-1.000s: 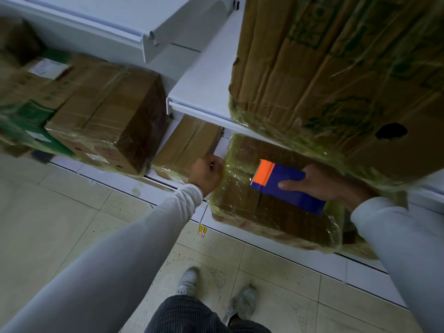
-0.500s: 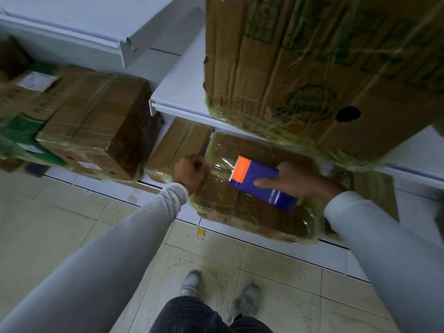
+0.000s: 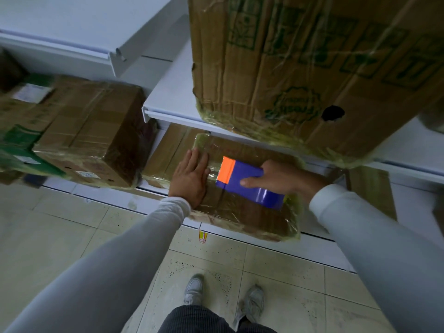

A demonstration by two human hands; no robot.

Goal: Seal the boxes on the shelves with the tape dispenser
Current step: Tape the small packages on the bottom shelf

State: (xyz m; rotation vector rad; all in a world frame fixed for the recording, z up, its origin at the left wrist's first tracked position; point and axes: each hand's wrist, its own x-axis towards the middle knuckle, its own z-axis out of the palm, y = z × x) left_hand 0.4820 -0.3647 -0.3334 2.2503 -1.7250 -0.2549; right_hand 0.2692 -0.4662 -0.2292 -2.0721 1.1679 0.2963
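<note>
The box (image 3: 242, 188) on the lowest shelf (image 3: 319, 246) already looks wrapped in tape, with the left hand (image 3: 191, 180) flat and open on it and the right hand (image 3: 278, 179) grasping the tape dispenser (image 3: 247, 182) on its top, so sealing seems midway.

Both arms reach forward and down from the near edge, sleeved to the wrists. The left hand (image 3: 191, 180) lies flat, palm down, fingers straight and close together pointing to the far side, the thumb spread out to the right. The right hand (image 3: 280, 177) comes in from the right with the wrist bent; its grip is closed, fingers curled over the far side and the thumb pressed along the near side. The two hands are near each other but not touching.
</note>
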